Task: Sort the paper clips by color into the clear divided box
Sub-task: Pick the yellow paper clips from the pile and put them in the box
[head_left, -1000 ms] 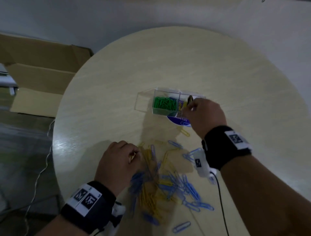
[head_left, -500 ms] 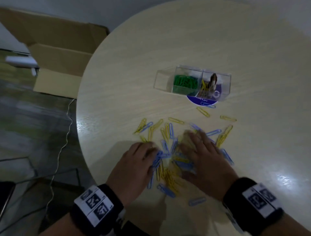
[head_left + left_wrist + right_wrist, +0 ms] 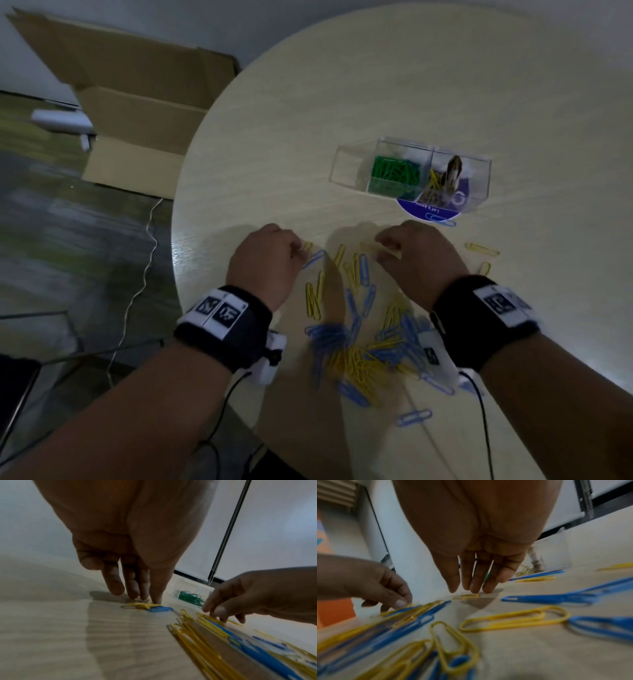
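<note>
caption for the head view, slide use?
Both hands, left and right, pick through blue and yellow clips near the divided box.

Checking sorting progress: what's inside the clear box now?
The clear box holds green clips in its middle compartment and a few yellow clips in the right one. The left compartment looks empty. Reflections hide anything else in the right one.

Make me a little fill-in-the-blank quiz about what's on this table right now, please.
1. The clear divided box has one compartment full of ____ paper clips.
2. The loose clips spread on the table are yellow and ____.
3. Beyond the table edge, on the floor, stands an open ____ box.
4. The left hand touches a yellow clip with its ____.

Missing words: green; blue; cardboard; fingertips
</note>
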